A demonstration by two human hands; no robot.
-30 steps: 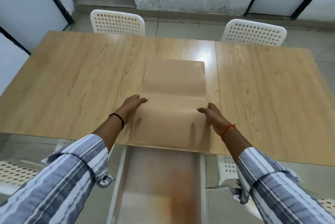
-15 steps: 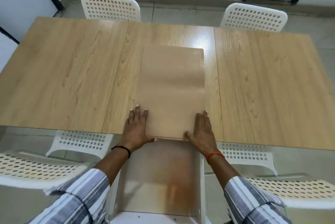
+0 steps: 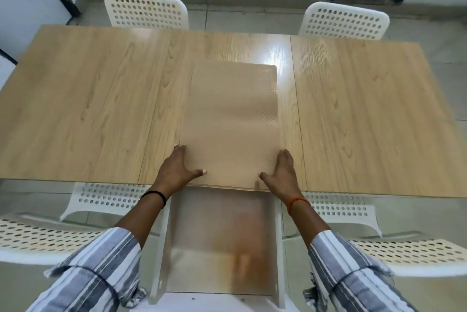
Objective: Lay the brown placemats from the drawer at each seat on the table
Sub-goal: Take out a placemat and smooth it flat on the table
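Observation:
A brown placemat stack point(image 3: 231, 119) lies flat on the wooden table point(image 3: 83, 109), its near edge at the table's front edge. My left hand point(image 3: 175, 169) rests at the stack's near left side, fingers straight along the edge, thumb spread onto the mat. My right hand point(image 3: 281, 171) mirrors it at the near right side, thumb on the mat. Below the table edge the white drawer point(image 3: 219, 248) stands pulled out between my arms, its bottom bare.
Two white perforated chairs stand at the far side, the far left chair point(image 3: 146, 10) and the far right chair point(image 3: 343, 21). Two more flank the drawer at the near side, the near left chair point(image 3: 38, 233) and the near right chair point(image 3: 409, 253). Walls and black-framed panels lie beyond.
The curled mat stack has been flattened on the table. My hands slid from the near end outward to the two sides, thumbs now spread on the mat.

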